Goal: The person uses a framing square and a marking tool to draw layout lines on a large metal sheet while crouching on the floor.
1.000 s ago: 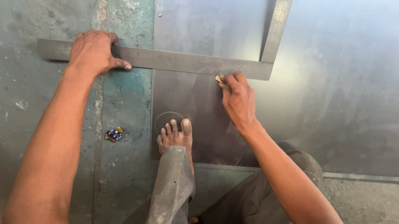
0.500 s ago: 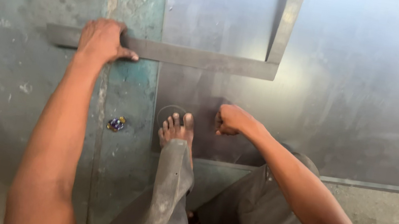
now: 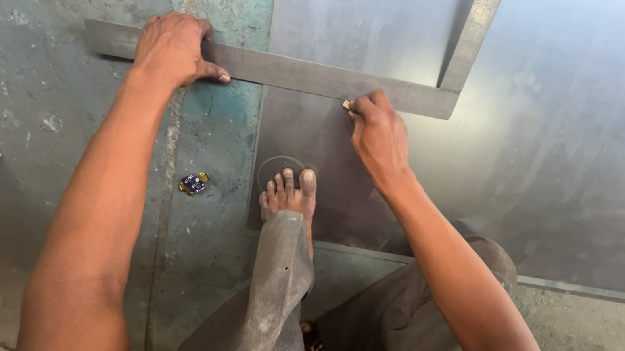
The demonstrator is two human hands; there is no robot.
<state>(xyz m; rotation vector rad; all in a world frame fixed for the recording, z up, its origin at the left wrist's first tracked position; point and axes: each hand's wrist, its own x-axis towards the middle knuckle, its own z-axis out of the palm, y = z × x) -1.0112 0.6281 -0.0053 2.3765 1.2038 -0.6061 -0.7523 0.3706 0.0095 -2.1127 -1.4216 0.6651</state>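
Steel square under both hands

The metal square lies across the metal sheet. Right of the square, the sheet is open. Below the square, a bare foot blocks the middle. A small wrapper lies left of the foot.

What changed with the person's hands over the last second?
The right hand dropped from the steel square toward the bare foot, then came back up to the square's lower edge, pinching a small marker. The left hand stayed pressing the square down; foot and metal sheet stayed put.
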